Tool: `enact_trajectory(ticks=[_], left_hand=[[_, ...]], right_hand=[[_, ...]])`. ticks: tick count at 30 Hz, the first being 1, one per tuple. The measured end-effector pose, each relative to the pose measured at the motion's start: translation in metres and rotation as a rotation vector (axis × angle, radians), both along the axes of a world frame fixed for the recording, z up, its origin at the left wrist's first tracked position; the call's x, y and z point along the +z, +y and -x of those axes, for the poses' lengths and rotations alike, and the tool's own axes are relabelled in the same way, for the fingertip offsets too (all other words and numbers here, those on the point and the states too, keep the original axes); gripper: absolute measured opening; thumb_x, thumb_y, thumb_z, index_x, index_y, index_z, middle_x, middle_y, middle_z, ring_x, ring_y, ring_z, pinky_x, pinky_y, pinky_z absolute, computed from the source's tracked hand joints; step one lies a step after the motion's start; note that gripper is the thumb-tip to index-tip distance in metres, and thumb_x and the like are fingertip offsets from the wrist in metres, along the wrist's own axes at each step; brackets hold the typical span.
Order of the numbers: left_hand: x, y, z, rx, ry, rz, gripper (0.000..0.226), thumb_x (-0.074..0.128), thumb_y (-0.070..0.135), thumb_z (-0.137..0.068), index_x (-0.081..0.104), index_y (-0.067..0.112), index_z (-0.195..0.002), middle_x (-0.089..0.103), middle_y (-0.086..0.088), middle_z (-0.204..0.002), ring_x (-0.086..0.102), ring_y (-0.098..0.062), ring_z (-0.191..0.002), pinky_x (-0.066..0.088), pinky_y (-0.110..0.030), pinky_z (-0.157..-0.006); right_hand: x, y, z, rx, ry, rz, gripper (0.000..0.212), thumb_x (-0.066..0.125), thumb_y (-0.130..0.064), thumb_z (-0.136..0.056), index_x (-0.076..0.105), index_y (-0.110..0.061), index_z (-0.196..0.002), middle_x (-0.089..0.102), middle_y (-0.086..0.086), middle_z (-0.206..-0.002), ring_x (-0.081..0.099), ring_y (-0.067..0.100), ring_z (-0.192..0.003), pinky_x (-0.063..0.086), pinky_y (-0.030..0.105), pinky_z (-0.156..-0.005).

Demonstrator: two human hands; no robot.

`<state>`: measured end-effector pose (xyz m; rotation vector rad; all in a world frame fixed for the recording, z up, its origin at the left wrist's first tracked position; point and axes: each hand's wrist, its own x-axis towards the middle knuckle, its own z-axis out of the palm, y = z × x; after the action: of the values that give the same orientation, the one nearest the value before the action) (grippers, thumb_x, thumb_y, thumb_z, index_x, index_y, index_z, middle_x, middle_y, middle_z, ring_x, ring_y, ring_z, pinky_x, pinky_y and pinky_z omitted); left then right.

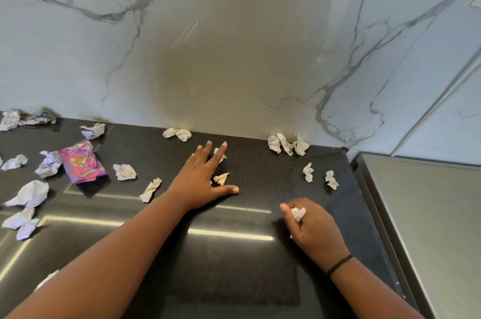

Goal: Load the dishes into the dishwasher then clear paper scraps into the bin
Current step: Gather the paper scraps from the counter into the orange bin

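**Head view: one scrap in hand, many more on the counter**

Head camera, looking down at a dark glossy countertop (234, 261), shows both bare forearms reaching in from the bottom edge. Nearest, the right hand (311, 227), with a thin black band (339, 264) at its wrist, has its fingers curled around a crumpled white paper scrap (298, 213) that pokes out between thumb and fingers. Further in and to the left, the left hand (201, 179) lies spread with straight fingers and thumb splayed out, palm down on the counter; a small tan scrap (221, 178) lies just beside the thumb's base, and another scrap (220, 154) sits partly under the fingertips.

Left of that hand lie more crumpled pieces, among them a folded scrap (150, 189) and a white ball (125, 171), then a pink and purple wrapper (82, 161). Larger white wads (27, 195) are scattered toward the left edge. To the right, two small scraps (308, 172) (331, 180) lie near each other, well apart from both hands.

Farthest back, against the veined marble wall (234, 45), sit a pair of scraps (177, 133) and a cluster of three (287, 144). A brushed steel surface (429, 214) borders the counter on the right.
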<state>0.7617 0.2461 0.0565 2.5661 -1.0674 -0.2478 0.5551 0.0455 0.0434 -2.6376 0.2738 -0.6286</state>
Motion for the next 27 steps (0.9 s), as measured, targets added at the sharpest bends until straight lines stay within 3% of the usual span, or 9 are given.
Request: enact_trajectory(ticks=[2,5,7,9,12,16,18,23,27], left_hand=[[-0.001,-0.013,-0.006,0.004,-0.014,-0.003,0.096,0.044,0.083,-0.073,-0.006,0.047,-0.148,-0.004,-0.005,-0.161,-0.005,-0.025,-0.148,0.002,-0.038,-0.118],[-0.006,-0.027,-0.015,0.016,-0.08,0.015,0.076,0.029,0.079,-0.077,0.039,0.04,-0.141,0.031,-0.005,-0.153,0.02,-0.028,-0.143,0.015,-0.039,-0.116],[-0.007,-0.033,-0.017,0.03,-0.139,0.08,0.054,0.035,0.066,-0.084,0.058,0.033,-0.119,0.05,-0.001,-0.131,0.04,-0.027,-0.126,0.03,-0.04,-0.104],[-0.008,-0.038,-0.016,0.035,-0.173,0.131,0.028,0.047,0.048,-0.092,0.059,0.026,-0.104,0.054,0.0,-0.111,0.047,-0.026,-0.107,0.036,-0.038,-0.089],[-0.009,-0.042,-0.018,0.055,-0.216,0.148,0.024,0.05,0.044,-0.093,0.059,0.022,-0.092,0.057,0.001,-0.093,0.052,-0.024,-0.09,0.039,-0.034,-0.077],[-0.006,-0.046,-0.019,0.1,-0.235,0.148,0.037,0.052,0.052,-0.091,0.06,0.019,-0.077,0.059,0.0,-0.077,0.055,-0.022,-0.076,0.042,-0.032,-0.066],[-0.005,-0.047,-0.018,0.138,-0.236,0.139,0.037,0.051,0.05,-0.092,0.06,0.019,-0.074,0.058,0.001,-0.076,0.055,-0.021,-0.075,0.04,-0.03,-0.063],[-0.002,-0.043,-0.008,0.209,-0.213,0.079,0.036,0.046,0.043,-0.094,0.062,0.015,-0.077,0.061,-0.002,-0.078,0.059,-0.024,-0.077,0.042,-0.03,-0.062],[0.0,-0.04,0.005,0.235,-0.202,0.033,0.036,0.043,0.04,-0.095,0.063,0.013,-0.081,0.061,-0.004,-0.081,0.06,-0.026,-0.077,0.041,-0.029,-0.061]], right_hand=[[0.009,-0.018,-0.008,-0.235,-0.139,-0.157,0.031,0.041,-0.039,-0.095,0.063,-0.02,-0.085,0.055,-0.01,-0.073,0.049,0.004,-0.067,0.037,0.01,-0.064],[0.013,-0.052,-0.021,-0.546,-0.058,-0.139,0.022,0.045,-0.033,-0.096,0.062,-0.018,-0.1,0.062,0.006,-0.094,0.056,0.026,-0.088,0.038,0.031,-0.076],[0.012,-0.059,-0.033,-0.699,0.12,-0.157,0.038,0.044,-0.05,-0.093,0.059,-0.021,-0.112,0.055,0.014,-0.116,0.047,0.036,-0.108,0.035,0.041,-0.089],[0.018,-0.052,-0.046,-0.684,0.234,-0.194,0.067,0.038,-0.076,-0.08,0.049,-0.028,-0.126,0.041,0.013,-0.137,0.036,0.035,-0.127,0.029,0.049,-0.101],[0.013,-0.051,-0.068,-0.609,0.414,-0.058,0.092,0.032,-0.091,-0.068,0.032,-0.034,-0.139,0.022,0.008,-0.153,0.022,0.035,-0.14,0.02,0.055,-0.107],[0.009,-0.061,-0.094,-0.582,0.352,0.086,0.036,0.042,-0.052,-0.092,0.055,-0.026,-0.113,0.05,0.007,-0.126,0.041,0.034,-0.115,0.032,0.045,-0.092],[0.009,-0.068,-0.099,-0.454,0.335,0.063,0.024,0.043,-0.04,-0.095,0.058,-0.023,-0.103,0.055,0.003,-0.114,0.045,0.032,-0.107,0.035,0.04,-0.085],[0.02,-0.064,-0.054,-0.067,0.286,-0.17,0.049,0.029,-0.06,-0.086,0.065,-0.028,-0.079,0.06,-0.007,-0.086,0.058,0.018,-0.088,0.046,0.043,-0.078],[0.016,-0.025,0.013,0.062,0.411,-0.034,0.053,0.032,-0.08,-0.076,0.056,-0.038,-0.096,0.047,-0.018,-0.101,0.042,0.009,-0.101,0.036,0.035,-0.087]])
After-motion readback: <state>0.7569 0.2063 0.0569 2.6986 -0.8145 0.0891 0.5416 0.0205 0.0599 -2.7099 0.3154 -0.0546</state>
